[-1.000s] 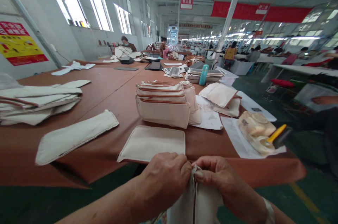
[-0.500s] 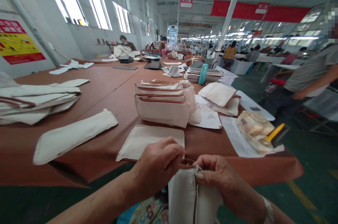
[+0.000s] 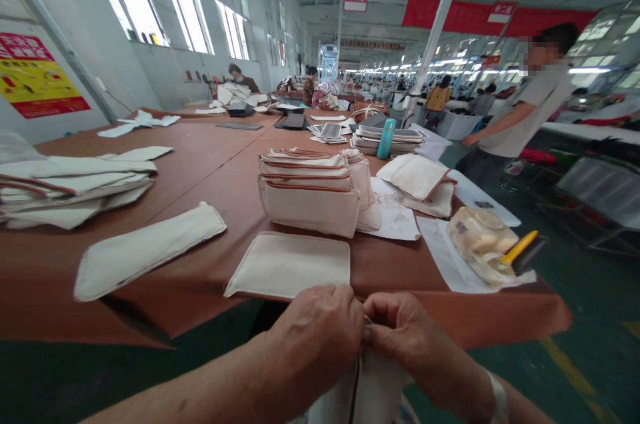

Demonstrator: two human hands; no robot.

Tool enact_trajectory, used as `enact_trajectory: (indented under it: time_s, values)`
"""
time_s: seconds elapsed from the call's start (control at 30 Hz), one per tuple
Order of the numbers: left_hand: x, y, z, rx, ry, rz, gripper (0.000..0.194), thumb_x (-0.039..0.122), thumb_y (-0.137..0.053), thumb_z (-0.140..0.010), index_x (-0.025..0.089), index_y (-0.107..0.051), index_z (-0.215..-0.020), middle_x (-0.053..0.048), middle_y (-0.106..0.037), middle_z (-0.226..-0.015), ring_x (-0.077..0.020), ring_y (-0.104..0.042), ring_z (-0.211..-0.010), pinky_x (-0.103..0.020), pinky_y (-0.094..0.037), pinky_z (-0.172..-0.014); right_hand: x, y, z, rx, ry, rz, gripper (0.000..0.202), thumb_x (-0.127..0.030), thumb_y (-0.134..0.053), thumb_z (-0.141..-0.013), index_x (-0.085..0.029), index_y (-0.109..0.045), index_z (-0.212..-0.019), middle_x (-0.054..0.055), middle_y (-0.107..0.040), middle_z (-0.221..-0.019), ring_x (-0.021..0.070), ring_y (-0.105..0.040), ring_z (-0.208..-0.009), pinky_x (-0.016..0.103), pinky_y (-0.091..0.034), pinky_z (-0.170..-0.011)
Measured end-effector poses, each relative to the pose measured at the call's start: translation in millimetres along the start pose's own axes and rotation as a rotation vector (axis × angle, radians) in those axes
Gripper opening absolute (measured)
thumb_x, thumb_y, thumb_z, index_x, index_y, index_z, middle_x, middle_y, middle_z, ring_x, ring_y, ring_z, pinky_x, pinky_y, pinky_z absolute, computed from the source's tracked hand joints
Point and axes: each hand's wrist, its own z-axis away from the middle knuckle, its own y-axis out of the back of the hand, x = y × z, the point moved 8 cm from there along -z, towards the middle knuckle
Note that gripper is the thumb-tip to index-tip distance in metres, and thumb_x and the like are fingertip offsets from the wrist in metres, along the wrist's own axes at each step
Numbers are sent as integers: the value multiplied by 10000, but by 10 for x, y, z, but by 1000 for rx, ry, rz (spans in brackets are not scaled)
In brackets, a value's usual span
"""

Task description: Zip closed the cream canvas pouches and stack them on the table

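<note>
Hands met just below the near edge of the long brown-covered work table (image 3: 200,164): the left hand (image 3: 320,334) and the right hand (image 3: 400,337) were pressed knuckle to knuckle, each with its fingers curled tight and pinching the top edge of an off-white canvas pouch with a brown seam (image 3: 367,387) that hung down between them, in front of the table rather than on it. Most of the pouch was hidden by the hands and cut off by the bottom of the view. Just beyond the hands, a flat off-white rectangular canvas panel (image 3: 290,265) lay on the table near its edge. Behind that stood a neat stack of finished cream pouches with brown zip trim (image 3: 310,191). To the left lay a long narrow off-white fabric strip (image 3: 150,249), well apart from the hands. To the right, a yellow-handled tool (image 3: 523,251) rested against a clear bag of pale round pieces (image 3: 480,241) on white paper. A person in a grey shirt (image 3: 520,117) stood beside the far right of the table.
</note>
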Motion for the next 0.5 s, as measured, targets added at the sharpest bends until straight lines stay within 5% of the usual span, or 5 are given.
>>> enact_trajectory:
  time_s: [0.1, 0.3, 0.4, 0.5]
  values:
    - [-99, 3, 6, 30, 83, 135, 114, 70, -482, -835, 140, -573, -829, -73, -603, -775, -217, -580, -694, -305, -471, -607, -39, -31, 20, -44, 47, 67, 331, -408, -778, -720, -106, -642, -728, -7, -555, -661, 97, -412, -601, 203, -301, -534]
    - [-638, 32, -27, -18, 229, 963, 147, 121, -454, -808, 144, -599, -808, 46, -523, -645, -84, -445, -566, -163, -338, -509, 53, -119, 140, -186, 37, -13, 305, -360, -791, -684, -97, -654, -755, -14, -513, -665, 74, -360, -575, 194, -263, -512]
    - [-806, 123, -3, 105, 249, 1035, 144, 172, -459, -868, 139, -599, -854, 46, -501, -684, -80, -433, -597, -159, -352, -542, 120, -78, 161, -160, 0, -168, 319, -366, -796, -690, -98, -642, -766, 4, -553, -672, 69, -413, -548, 188, -286, -503]
    - [-659, 172, 67, 207, 121, 964, 121, 205, -514, -886, 146, -614, -921, 8, -563, -804, -98, -496, -694, -180, -401, -631, 171, -21, 144, -107, -63, -291, 323, -366, -799, -702, -103, -626, -772, 22, -599, -673, 73, -468, -512, 189, -320, -489]
